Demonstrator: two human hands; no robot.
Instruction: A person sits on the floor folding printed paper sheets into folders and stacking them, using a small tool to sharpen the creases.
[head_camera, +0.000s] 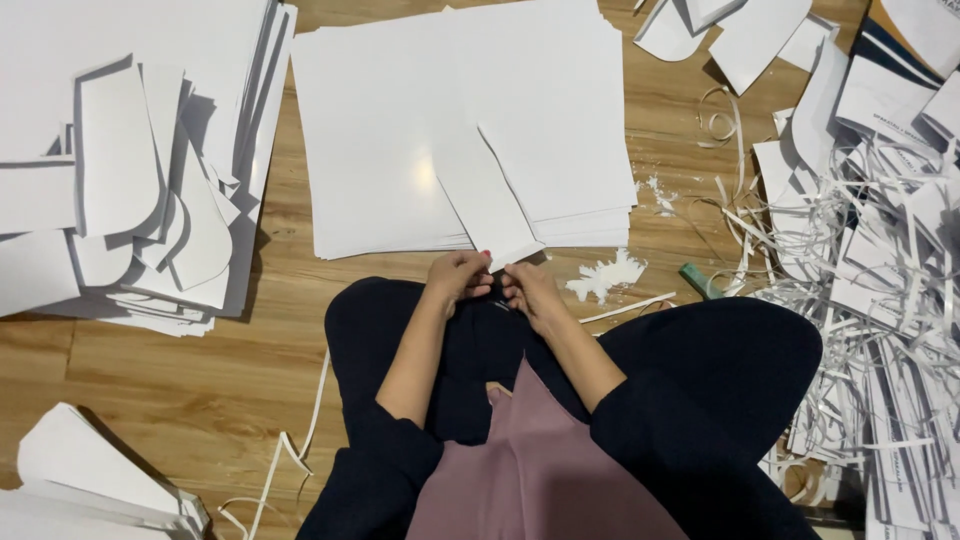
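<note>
I sit cross-legged on a wooden floor and hold a long white cut paper piece (485, 195) by its near end. My left hand (458, 277) pinches the left side of that end and my right hand (528, 291) pinches the right side, the two hands almost touching above my lap. The piece slants away from me over a stack of large white sheets (400, 120).
Cut white shapes are piled at the left (130, 180) and the bottom left (90, 480). A tangle of paper strips and offcuts (880, 260) fills the right side. A small green object (700, 281) and torn white scraps (606, 277) lie by my right knee.
</note>
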